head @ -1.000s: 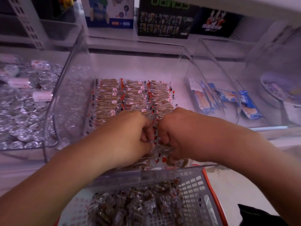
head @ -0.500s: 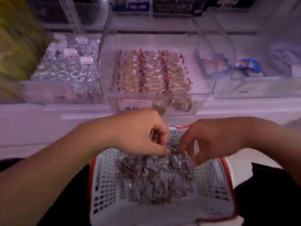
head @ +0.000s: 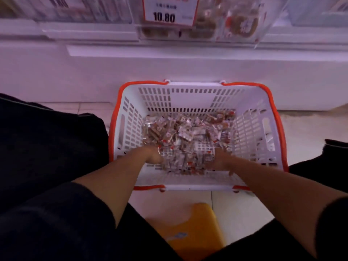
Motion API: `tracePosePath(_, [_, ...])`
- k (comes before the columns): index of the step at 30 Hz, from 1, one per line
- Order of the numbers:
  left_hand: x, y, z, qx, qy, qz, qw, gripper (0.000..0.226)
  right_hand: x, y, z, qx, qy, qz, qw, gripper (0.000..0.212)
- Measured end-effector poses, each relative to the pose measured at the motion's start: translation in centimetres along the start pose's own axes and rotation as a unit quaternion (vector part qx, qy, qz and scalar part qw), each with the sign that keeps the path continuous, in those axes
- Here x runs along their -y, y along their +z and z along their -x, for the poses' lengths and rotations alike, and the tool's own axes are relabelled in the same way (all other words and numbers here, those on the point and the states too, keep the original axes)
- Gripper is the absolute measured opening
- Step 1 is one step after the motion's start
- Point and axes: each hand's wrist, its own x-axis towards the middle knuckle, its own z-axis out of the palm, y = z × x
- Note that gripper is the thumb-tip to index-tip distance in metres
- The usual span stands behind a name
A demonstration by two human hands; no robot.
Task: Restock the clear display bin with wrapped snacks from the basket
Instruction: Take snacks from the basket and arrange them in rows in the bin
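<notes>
I see the white, orange-rimmed basket (head: pixel 250 129) at frame centre, a loose heap of wrapped snacks (head: pixel 188 134) on its floor. The clear bin (head: pixel 263 25), top centre, shows snacks behind its front.

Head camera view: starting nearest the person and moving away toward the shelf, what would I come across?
Yellow stool → basket's near rim → both hands, left hand and right hand, in the wrapped snacks → basket's far wall → white shelf base → price tag on the clear display bin.

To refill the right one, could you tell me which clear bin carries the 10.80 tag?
The middle bin, straight above the basket, holding brown snacks; the left bin and right bin lack that tag.
</notes>
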Motion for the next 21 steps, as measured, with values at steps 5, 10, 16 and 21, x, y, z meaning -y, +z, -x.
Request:
tracePosePath(5, [-1.4,3.5,-3.7,0.022,-0.022,0.089,0.996,0.069,-0.9,3.0,-4.1,-0.053,0.028,-0.054,0.997,0.066])
tracePosePath(10, [-3.7,6.1,-7.1,-0.024,-0.061,0.226,0.972,0.081,-0.4,3.0,-7.1,-0.063,0.013,-0.098,0.993,0.044])
tracePosePath(16, [-4.3,6.3,-9.2,-0.051,-0.086,0.475,0.874,0.086,1.1,4.7,-9.0,-0.079,-0.018,-0.135,0.988,0.035])
tracePosePath(21, [-4.2,6.7,-9.9,-0.076,-0.092,0.47,0.875,0.066,1.2,3.6,-8.5,0.013,0.008,-0.196,0.981,0.018])
